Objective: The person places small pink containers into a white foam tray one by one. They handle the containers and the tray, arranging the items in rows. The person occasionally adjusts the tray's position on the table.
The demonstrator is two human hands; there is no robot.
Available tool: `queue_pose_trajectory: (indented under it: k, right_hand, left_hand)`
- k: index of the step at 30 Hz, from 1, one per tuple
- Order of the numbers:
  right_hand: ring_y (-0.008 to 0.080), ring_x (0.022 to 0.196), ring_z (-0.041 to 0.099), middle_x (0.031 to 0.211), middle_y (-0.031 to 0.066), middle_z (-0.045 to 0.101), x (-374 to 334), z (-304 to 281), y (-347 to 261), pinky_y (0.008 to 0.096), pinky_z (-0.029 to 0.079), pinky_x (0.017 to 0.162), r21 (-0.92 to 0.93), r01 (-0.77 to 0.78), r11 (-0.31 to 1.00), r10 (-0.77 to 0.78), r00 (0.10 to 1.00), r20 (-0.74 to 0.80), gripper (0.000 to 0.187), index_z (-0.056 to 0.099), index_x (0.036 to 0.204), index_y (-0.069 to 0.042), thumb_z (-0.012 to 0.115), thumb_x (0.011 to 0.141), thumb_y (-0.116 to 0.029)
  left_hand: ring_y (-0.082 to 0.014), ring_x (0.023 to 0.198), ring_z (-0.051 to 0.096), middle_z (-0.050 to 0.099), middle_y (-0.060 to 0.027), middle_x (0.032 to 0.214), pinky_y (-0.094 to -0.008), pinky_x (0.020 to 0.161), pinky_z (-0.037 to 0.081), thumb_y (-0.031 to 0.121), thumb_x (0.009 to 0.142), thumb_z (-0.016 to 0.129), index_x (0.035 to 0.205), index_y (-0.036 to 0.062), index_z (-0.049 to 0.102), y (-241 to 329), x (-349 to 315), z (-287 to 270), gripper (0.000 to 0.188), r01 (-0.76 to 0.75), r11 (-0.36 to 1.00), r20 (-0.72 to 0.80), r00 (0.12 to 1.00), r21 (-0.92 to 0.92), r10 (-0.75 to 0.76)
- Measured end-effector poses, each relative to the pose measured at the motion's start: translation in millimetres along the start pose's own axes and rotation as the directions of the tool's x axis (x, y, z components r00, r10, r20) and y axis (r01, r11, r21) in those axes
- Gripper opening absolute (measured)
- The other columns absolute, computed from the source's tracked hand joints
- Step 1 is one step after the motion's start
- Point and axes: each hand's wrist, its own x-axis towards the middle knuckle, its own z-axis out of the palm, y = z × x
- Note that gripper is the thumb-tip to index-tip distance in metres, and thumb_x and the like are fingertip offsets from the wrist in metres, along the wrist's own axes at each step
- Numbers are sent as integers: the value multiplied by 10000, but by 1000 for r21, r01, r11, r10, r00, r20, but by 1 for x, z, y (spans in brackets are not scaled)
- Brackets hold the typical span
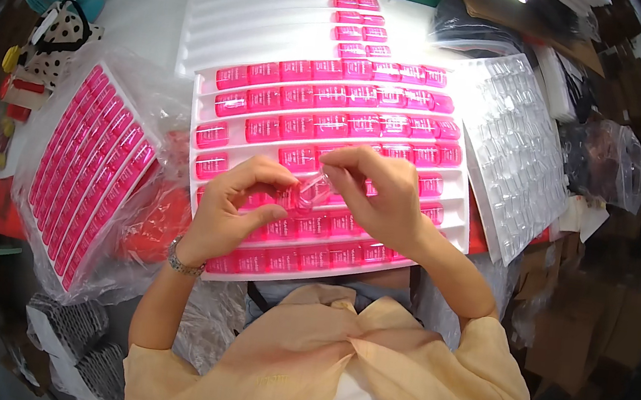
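Note:
Both my hands meet over a white tray filled with rows of small glossy pink cases that carry pale print. Between thumb and fingers, my left hand grips one small pink case. My right hand is closed in a pinch on a small clear plastic piece at the right side of that case. Whether the two parts are joined cannot be made out. Some slots at the tray's left and right show bare white, and my hands hide part of the middle rows.
On the right a tilted white tray carries rows of clear plastic pieces. To the left, another tray of pink cases lies in clear plastic wrap. Farther back stands a partly filled white tray. Cardboard boxes are at the far right.

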Motion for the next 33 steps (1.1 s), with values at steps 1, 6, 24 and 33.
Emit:
queue_pose_trajectory:
  k: [1, 6, 24, 33]
  right_hand:
    - [114, 520, 585, 668, 75, 636, -3, 0, 0, 248, 444, 460, -19, 62, 998, -63, 998, -19, 201, 617, 1014, -15, 633, 817, 21]
    - [205, 602, 653, 736, 87, 671, -8, -28, 16, 300, 514, 519, -203, 119, 972, -111, 992, 54, 213, 643, 962, -72, 676, 765, 2]
    - [262, 789, 606, 865, 109, 618, -18, -168, 173, 366, 478, 697, -763, -329, 556, 256, 941, -220, 174, 627, 894, -34, 670, 731, -79]
    - [90, 754, 590, 852, 34, 593, 17, -33, -16, 218, 523, 650, 492, -421, 762, 313, 905, 289, 197, 596, 885, -14, 656, 750, 116]
  left_hand:
    - [-158, 1015, 567, 592, -72, 1068, -300, 907, 476, -9, 780, 691, 1088, -1, 606, 2, 1, 2, 320, -15, 1000, 40, 999, 26, 14]
    - [-160, 961, 564, 597, -65, 1037, -307, 868, 471, 55, 766, 716, 1061, 28, 627, 2, 0, 1, 310, 8, 999, -127, 992, 31, -4]
    - [-211, 942, 536, 609, -28, 971, -358, 857, 381, 121, 657, 768, 917, 86, 696, -11, -18, -76, 273, -12, 490, -137, 954, 871, 266]
    - [-210, 919, 560, 589, -65, 957, -333, 801, 453, 124, 676, 773, 999, 42, 641, 1, -17, -50, 359, -68, 723, -153, 960, 687, 236]
